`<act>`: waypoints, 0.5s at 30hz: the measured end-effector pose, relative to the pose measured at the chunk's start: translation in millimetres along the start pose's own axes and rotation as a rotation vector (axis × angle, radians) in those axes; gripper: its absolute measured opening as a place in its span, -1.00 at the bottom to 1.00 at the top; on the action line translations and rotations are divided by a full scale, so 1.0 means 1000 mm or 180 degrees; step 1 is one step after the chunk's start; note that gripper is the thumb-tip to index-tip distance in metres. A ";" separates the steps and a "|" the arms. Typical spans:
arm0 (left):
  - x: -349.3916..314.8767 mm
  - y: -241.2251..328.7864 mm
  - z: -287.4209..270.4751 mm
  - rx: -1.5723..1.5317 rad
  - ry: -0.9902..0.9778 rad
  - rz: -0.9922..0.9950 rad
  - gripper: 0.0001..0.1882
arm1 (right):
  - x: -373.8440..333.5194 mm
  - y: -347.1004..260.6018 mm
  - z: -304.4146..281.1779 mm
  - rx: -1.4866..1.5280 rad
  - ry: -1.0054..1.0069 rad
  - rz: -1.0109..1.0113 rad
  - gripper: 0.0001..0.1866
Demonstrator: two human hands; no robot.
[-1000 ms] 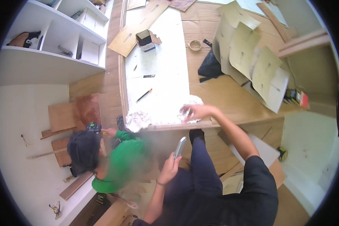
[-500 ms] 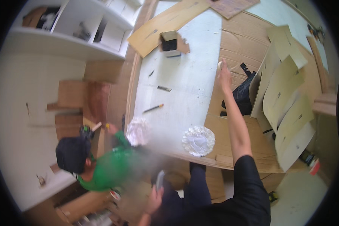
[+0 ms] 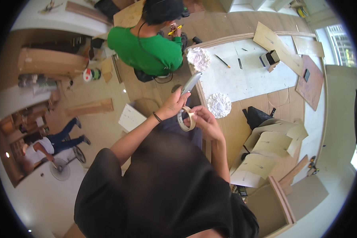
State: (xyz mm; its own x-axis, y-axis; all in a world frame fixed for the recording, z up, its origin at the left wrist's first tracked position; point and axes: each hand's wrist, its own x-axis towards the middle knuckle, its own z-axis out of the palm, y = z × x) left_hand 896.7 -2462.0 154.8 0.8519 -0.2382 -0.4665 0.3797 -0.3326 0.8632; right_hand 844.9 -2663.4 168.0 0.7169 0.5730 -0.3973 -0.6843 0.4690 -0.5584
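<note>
My left hand (image 3: 171,104) is closed around a grey utility knife (image 3: 192,82), its far end pointing up and away from me. Just right of it, my right hand (image 3: 205,121) grips a roll of tan masking tape (image 3: 189,123) by its rim, fingers at the ring's edge. The two hands are close together in front of my body, and the roll sits against or right beside my left fingers. Beyond them is a table with a white top (image 3: 261,81), where a white ruffled round piece (image 3: 219,105) lies near the edge.
A person in a green top (image 3: 144,51) crouches left of the table, holding something yellow. On the table are a second ruffled piece (image 3: 198,58), a pencil (image 3: 222,61), a small open box (image 3: 269,59), a black bag (image 3: 258,117) and curved tan sheets (image 3: 265,142).
My right hand has drawn back from over the table with the tape roll, meeting my left hand before my body. The knife remains in my left hand. The view has turned.
</note>
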 end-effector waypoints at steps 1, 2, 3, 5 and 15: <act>-0.012 -0.002 -0.010 -0.0392 0.0091 0.0077 -0.71 | 0.010 -0.005 0.015 -0.0234 0.0059 0.0030 -0.81; -0.025 -0.004 -0.021 -0.0682 0.0188 -0.0039 -0.70 | 0.021 -0.007 0.031 -0.0371 0.0018 0.0029 -0.82; -0.039 -0.004 -0.032 -0.1006 0.0260 -0.0143 -0.69 | 0.028 -0.006 0.048 -0.0473 0.0050 0.0120 -0.82; -0.052 -0.003 -0.062 -0.0733 0.0582 0.0089 -0.69 | 0.043 -0.008 0.076 -0.0908 -0.0169 0.0133 -0.82; -0.119 -0.026 -0.100 -0.0944 0.1489 0.0095 -0.67 | 0.071 0.012 0.131 -0.2563 -0.0620 0.0516 -0.91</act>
State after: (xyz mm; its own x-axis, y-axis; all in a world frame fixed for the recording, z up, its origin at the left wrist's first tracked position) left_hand 822.0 -2333.5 207.1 0.9076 0.2094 -0.3639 0.3807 -0.0446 0.9236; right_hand 869.9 -2529.4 228.6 0.5316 0.7321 -0.4259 -0.4195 -0.2092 -0.8833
